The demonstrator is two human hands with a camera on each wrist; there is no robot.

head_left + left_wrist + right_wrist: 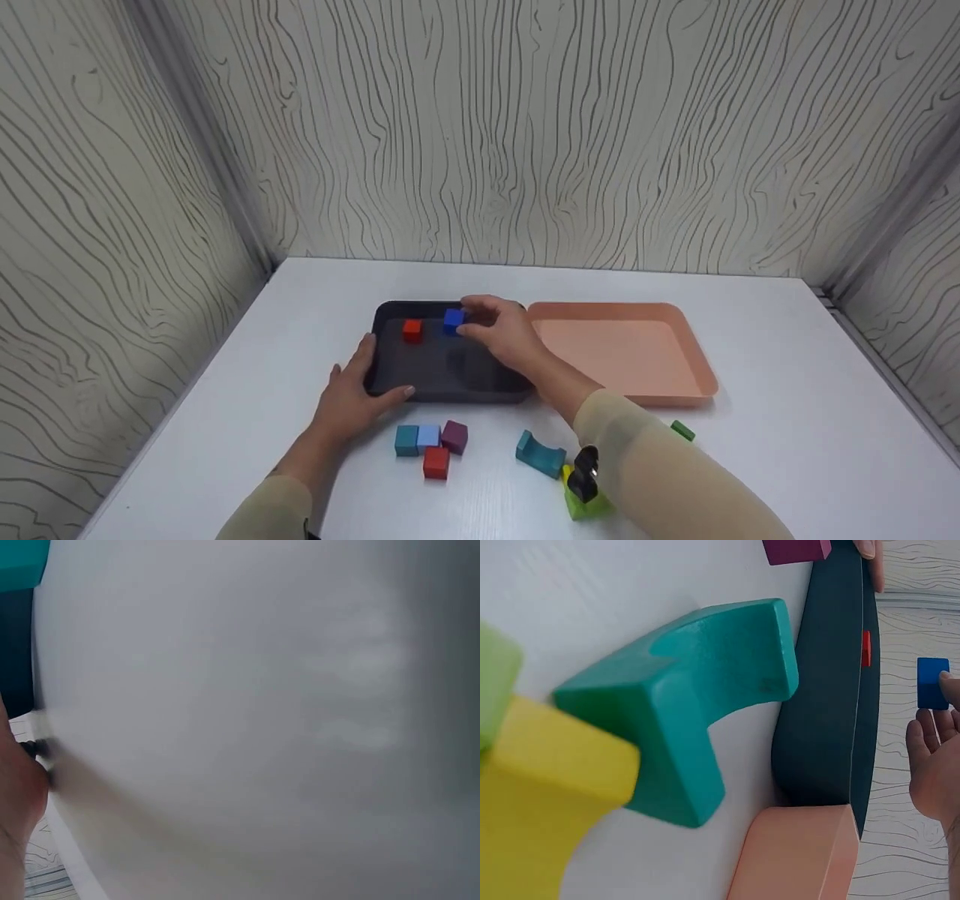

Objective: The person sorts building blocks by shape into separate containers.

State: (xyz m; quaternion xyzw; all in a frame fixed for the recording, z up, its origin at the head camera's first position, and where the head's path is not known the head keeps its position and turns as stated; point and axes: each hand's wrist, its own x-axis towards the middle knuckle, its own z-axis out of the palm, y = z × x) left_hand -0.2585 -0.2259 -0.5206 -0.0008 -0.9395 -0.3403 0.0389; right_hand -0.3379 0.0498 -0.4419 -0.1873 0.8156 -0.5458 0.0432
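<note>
My right hand (502, 332) pinches a blue cube (454, 322) between thumb and fingers over the far part of the black tray (420, 382). In the right wrist view the blue cube (933, 683) shows above the tray's rim, held by the right hand (935, 765). A red cube (412, 331) sits inside the tray, left of the blue one. My left hand (349, 397) rests against the tray's near left corner, fingers along its left side and thumb on the front rim. Only an edge of the left hand (19, 795) appears in the left wrist view.
The pink tray (615, 356) adjoins the black one on the right. Before the black tray lie a teal cube (406, 440), light blue cube (429, 436), purple cube (454, 436) and red cube (436, 463). A teal arch (540, 454), green blocks and a yellow block lie near my right sleeve.
</note>
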